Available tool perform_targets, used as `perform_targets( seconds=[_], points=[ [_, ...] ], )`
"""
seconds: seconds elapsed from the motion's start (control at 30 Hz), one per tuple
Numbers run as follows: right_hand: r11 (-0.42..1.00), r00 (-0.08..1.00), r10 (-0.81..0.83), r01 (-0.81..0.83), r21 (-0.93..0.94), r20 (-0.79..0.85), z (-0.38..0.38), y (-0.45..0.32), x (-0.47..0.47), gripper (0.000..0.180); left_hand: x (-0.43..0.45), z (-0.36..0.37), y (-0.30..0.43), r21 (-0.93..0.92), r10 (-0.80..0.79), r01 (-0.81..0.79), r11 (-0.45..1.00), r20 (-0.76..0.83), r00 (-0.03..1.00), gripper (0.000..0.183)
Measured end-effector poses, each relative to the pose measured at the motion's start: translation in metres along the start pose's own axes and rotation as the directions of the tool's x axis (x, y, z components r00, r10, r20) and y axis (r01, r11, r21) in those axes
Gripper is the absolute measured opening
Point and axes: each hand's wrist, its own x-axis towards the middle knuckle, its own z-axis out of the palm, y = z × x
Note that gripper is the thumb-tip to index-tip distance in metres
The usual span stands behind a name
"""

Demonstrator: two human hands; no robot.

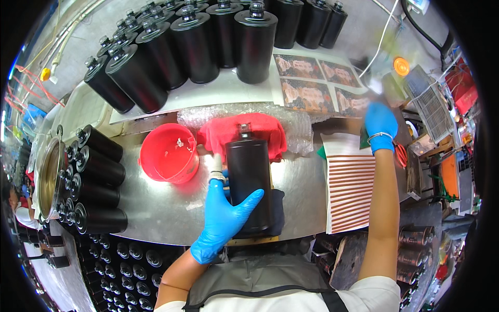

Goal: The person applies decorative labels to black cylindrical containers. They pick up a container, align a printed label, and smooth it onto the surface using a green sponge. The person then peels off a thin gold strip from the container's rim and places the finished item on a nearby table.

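My left hand, in a blue glove with a white covering on one finger, grips a matte black bottle with a clear glass neck, over the steel table. Behind the bottle's neck lies a red cloth. My right hand, also blue-gloved, reaches out at the right beside the printed picture sheets; something blurred and pale is at its fingertips, and its hold cannot be made out. Near that forearm lies a white sheet with copper-brown stripes.
A red bucket stands left of the bottle. Several black bottles stand on the raised board behind, and others lie at the left by a metal pot. Red-handled scissors and a wire rack are at the right.
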Motion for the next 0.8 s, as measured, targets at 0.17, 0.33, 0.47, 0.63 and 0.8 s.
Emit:
perform_targets(
  seconds=[0.17, 0.33, 0.47, 0.63, 0.8],
  points=[
    [0.921, 0.978, 0.021, 0.062, 0.385, -0.209, -0.016, -0.013, 0.011, 0.039, 0.006, -0.009, -0.011, -0.333, -0.327, 0.375, 0.865, 0.192, 0.925, 0.066],
    [0.89, 0.967, 0.249, -0.205, 0.408, -0.056, 0.036, 0.034, 0.04, 0.056, 0.001, 0.002, -0.019, -0.263, -0.118, 0.132, 0.956, 0.07, 0.991, 0.078],
    [-0.079, 0.88, 0.308, -0.356, 0.931, 0.362, 0.114, 0.088, 0.024, 0.043, 0.005, 0.006, -0.021, -0.271, -0.12, 0.141, 0.952, 0.092, 0.989, 0.081],
    [-0.567, 0.747, -0.203, -0.617, 0.546, 0.633, 0.09, 0.029, -0.016, 0.042, 0.003, 0.002, -0.014, -0.258, -0.255, 0.274, 0.927, 0.105, 0.961, 0.076],
    [-0.344, 0.787, 0.272, -0.458, 0.82, 0.554, 0.092, 0.005, -0.003, 0.034, 0.001, 0.002, -0.018, -0.255, -0.217, 0.235, 0.938, 0.096, 0.971, 0.074]
  ],
)
